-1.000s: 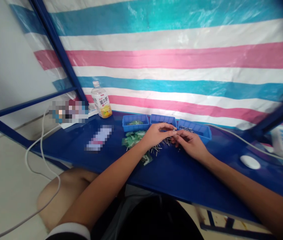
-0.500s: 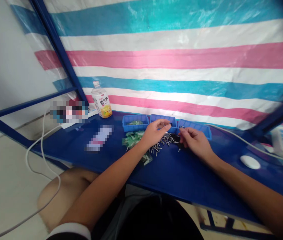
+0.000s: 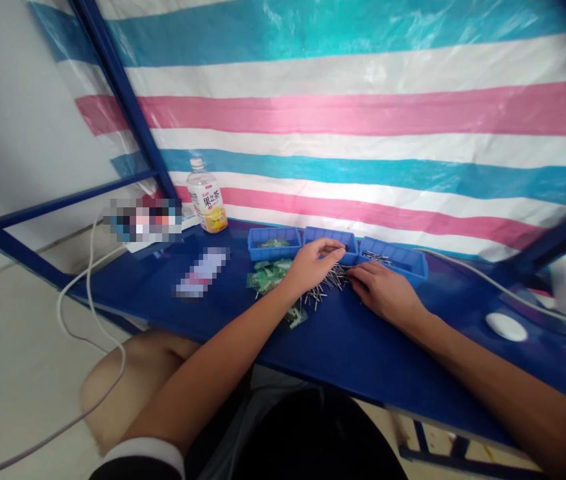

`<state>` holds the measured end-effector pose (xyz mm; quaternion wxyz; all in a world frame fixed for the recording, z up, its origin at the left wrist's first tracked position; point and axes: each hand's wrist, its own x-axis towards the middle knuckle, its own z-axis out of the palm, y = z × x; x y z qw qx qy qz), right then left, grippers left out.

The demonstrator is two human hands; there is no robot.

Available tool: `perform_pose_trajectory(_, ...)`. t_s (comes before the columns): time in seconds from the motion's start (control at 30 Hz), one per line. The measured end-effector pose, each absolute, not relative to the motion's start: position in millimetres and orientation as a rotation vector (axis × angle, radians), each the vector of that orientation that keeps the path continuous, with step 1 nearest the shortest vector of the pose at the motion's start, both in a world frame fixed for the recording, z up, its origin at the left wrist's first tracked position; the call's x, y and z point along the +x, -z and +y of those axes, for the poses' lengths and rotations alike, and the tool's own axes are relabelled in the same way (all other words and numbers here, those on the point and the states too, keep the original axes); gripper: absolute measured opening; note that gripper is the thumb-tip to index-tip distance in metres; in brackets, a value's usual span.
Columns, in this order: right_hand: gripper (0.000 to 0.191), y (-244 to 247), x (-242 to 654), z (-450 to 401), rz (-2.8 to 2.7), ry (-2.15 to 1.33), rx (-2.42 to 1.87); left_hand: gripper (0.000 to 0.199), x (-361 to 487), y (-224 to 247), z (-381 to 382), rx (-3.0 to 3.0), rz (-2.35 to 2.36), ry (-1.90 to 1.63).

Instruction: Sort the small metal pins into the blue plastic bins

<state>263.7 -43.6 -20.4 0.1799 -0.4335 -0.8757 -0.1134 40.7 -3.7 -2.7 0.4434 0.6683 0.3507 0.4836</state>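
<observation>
My left hand (image 3: 315,263) is over the middle blue bin, thumb and fingers curled together in a pinch. Whatever is between its fingertips is dark and too small to make out. My right hand (image 3: 387,288) reaches down at the right edge of a heap of thin metal pins (image 3: 319,293), which look like blind rivets. Its fingers are bent, with the thumb held a little apart below them, and I see nothing held there. Small green-tinted clear plastic bags (image 3: 267,275) lie left of the heap, and another small bag (image 3: 295,316) lies in front.
Three blue bins stand in a row: the left bin (image 3: 257,252) has green bits, the middle bin (image 3: 330,233) is partly hidden, and the right bin (image 3: 413,267) has metal pins. A drink bottle (image 3: 210,200), a white oval object (image 3: 507,327) and a white cable (image 3: 483,287) are nearby.
My right hand has moved from the right bin's front edge down and left to the pin heap, uncovering pins in that bin. My left hand keeps its pinch. The view has shifted slightly.
</observation>
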Motion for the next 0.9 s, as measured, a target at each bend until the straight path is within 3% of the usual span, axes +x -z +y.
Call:
perform_pose_trajectory(0.43,0.019,18.4,269.5,-38.7,-2.401,0.299,-1.241,0.021,41.1,-1.2,-9.4,1.689,0.878,-1.156)
perform_pose_trajectory(0.67,0.025,14.4,266.7,-43.1,-2.222,0.345,-1.162,0.023,38.2,-1.4,-12.3,1.816,0.955,-1.107)
perform_pose_trajectory(0.8,0.028,10.7,259.9,-48.5,-2.123,0.186,-1.14,0.026,38.4,-3.7,-17.2,1.879,1.014,-1.079)
perform_pose_trajectory(0.9,0.027,8.3,255.7,-52.9,-2.05,0.066,-1.179,0.018,39.6,-5.9,-19.6,1.888,0.987,-1.091)
